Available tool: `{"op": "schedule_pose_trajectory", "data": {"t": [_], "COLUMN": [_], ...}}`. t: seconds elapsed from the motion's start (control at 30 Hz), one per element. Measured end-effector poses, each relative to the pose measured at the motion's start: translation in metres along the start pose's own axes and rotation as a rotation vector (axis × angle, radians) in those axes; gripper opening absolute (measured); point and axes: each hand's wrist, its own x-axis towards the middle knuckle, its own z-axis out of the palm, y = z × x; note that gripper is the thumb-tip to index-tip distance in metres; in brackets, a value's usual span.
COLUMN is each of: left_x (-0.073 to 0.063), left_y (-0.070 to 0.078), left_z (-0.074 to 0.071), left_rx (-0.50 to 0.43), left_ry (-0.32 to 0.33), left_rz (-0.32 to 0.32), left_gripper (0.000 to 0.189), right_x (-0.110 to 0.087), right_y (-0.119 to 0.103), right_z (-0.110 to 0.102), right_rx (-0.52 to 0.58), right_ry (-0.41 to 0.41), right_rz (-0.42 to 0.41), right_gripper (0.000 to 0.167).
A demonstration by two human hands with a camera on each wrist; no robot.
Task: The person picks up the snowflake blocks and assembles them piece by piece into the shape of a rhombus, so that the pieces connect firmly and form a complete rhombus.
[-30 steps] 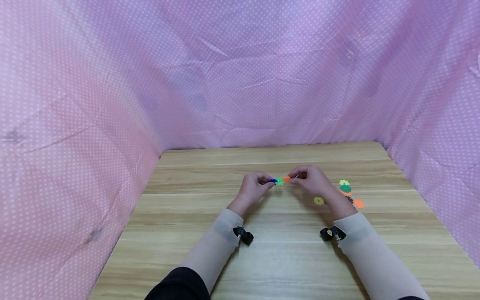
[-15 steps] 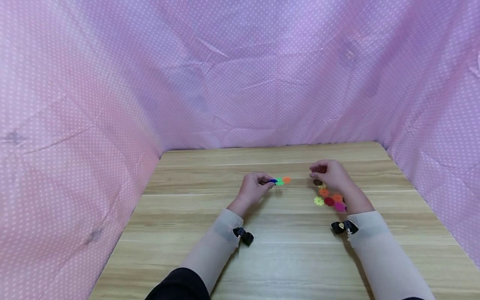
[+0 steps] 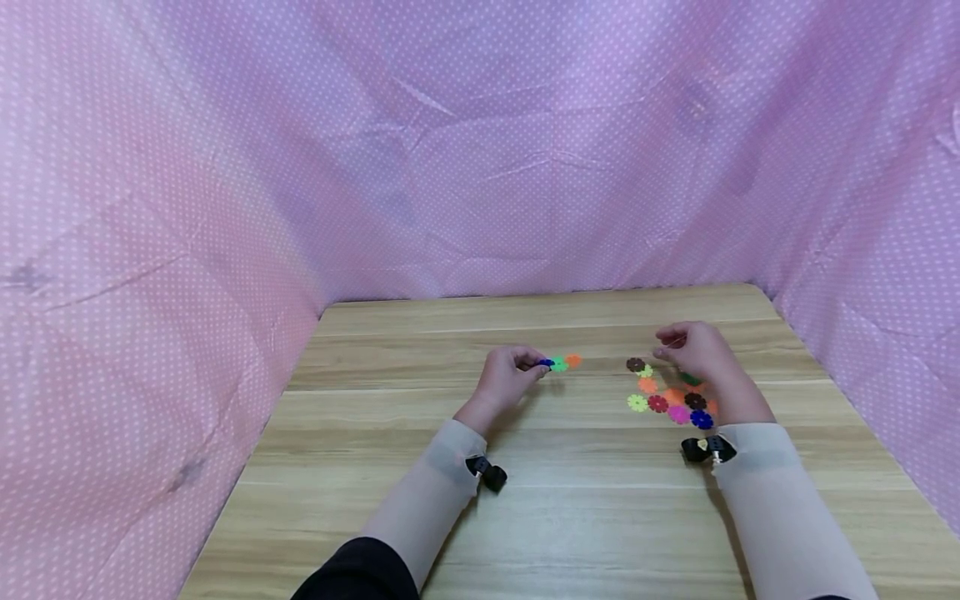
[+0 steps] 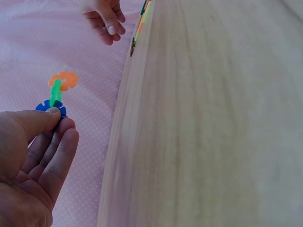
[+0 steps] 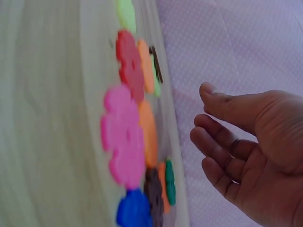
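Joined flower pieces (image 3: 561, 362) sit pinched in the left hand (image 3: 504, 377), bare table (image 3: 450, 350) between them and the loose pieces (image 3: 671, 398) under the empty, loosely curled right hand (image 3: 693, 350).

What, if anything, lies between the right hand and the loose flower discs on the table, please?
Nothing visible does: the right hand hovers empty just above the loose flower discs, with only open air between its fingers and them.

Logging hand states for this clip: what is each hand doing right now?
Left hand: pinches the joined snowflake pieces.
Right hand: open, holding nothing, above the loose pieces.
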Motion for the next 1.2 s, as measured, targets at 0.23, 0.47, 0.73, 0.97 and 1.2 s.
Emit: {"op": "schedule_pose_trajectory", "data": {"t": [0.23, 0.47, 0.73, 0.97, 1.2], "left_x": [0.0, 0.0, -0.001, -0.001, -0.001], "left_y": [0.0, 0.002, 0.001, 0.001, 0.002], "left_z": [0.0, 0.0, -0.001, -0.001, -0.002], "left_rx": [-0.008, -0.02, -0.009, -0.015, -0.027], "left_ry": [0.003, 0.005, -0.005, -0.002, -0.007], "left_rz": [0.002, -0.005, -0.003, -0.015, -0.025], "left_gripper": [0.006, 0.005, 0.005, 0.005, 0.002], "right_x": [-0.003, -0.004, -0.006, -0.012, -0.015], "right_y": [0.018, 0.029, 0.04, 0.042, 0.039], "right_z": [-0.008, -0.011, -0.021, -0.033, -0.04], "right_rx": [0.011, 0.133, 0.038, -0.032, -0.061], "right_ry": [-0.032, -0.092, -0.118, -0.137, -0.165], "right_rz": [0.054, 0.136, 0.112, 0.14, 0.155], "right_gripper": [0.051, 0.056, 0.055, 0.053, 0.045]}}
